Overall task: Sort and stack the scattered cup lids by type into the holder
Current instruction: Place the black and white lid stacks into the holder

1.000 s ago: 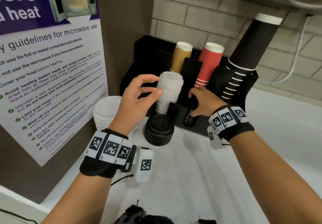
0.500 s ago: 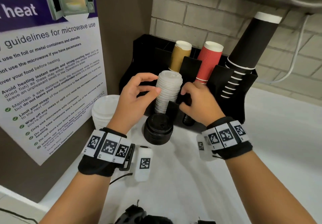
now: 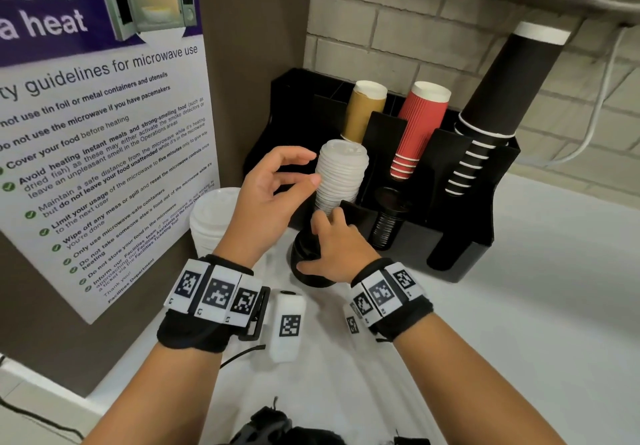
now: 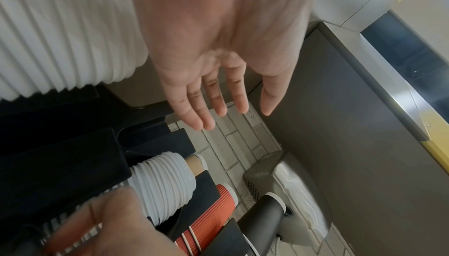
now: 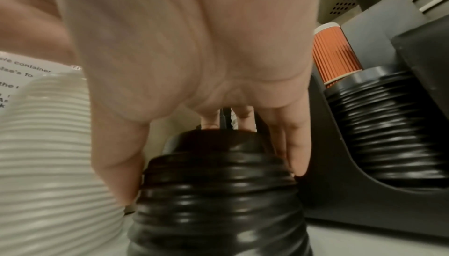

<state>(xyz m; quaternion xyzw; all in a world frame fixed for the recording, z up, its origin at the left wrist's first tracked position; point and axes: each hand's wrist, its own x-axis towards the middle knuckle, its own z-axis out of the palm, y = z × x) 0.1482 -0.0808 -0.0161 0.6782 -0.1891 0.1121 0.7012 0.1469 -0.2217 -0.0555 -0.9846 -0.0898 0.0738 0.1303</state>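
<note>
The right hand (image 3: 341, 254) has dropped from the holder (image 3: 460, 237) onto the black lid stack (image 5: 218, 193), fingers (image 5: 295, 156) clasping its sides.

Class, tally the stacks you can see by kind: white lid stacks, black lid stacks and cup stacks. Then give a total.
White lid stacks: 2 (slotted white lids, loose white lids)
Black lid stacks: 2 (slotted black lids, loose black lids)
Cup stacks: 3 (brown cups, red cups, black cups)
Total: 7 stacks
</note>
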